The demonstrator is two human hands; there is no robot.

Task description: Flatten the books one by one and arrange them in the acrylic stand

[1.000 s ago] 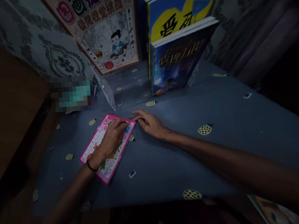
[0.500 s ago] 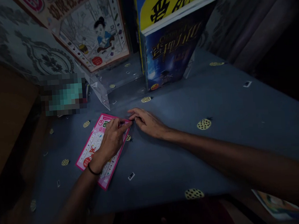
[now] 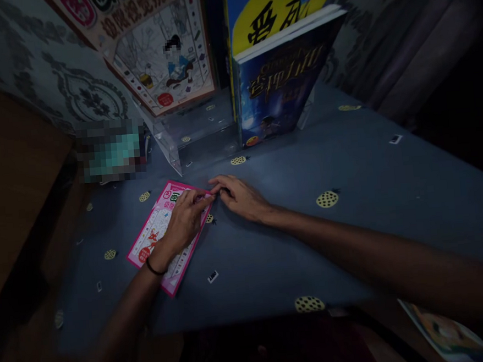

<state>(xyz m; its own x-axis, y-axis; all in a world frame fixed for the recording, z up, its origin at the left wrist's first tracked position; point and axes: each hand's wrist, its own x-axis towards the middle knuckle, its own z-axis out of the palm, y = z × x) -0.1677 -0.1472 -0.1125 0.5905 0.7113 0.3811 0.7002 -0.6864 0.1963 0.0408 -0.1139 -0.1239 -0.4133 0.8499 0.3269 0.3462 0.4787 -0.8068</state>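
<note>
A thin pink booklet [image 3: 149, 245] with a fox picture lies flat on the blue cloth-covered table [image 3: 353, 239]. My left hand [image 3: 184, 221], with a black band at the wrist, rests on the booklet's upper half, its fingers curled at the top right corner. My right hand [image 3: 240, 197] reaches in from the right. Its fingertips meet the left hand's fingers at that same corner and pinch its edge. The light is dim, so the exact grip is hard to make out.
A clear acrylic stand [image 3: 173, 147] behind the hands holds upright books: an illustrated puzzle book [image 3: 162, 59], a yellow-and-blue book [image 3: 271, 13] and a dark blue book [image 3: 276, 90]. A blurred teal object [image 3: 111, 151] lies at left. Another book [image 3: 446, 335] pokes out at bottom right.
My left fingers have slid up to the booklet's top right corner and now meet my right fingertips there. The booklet has shifted slightly.
</note>
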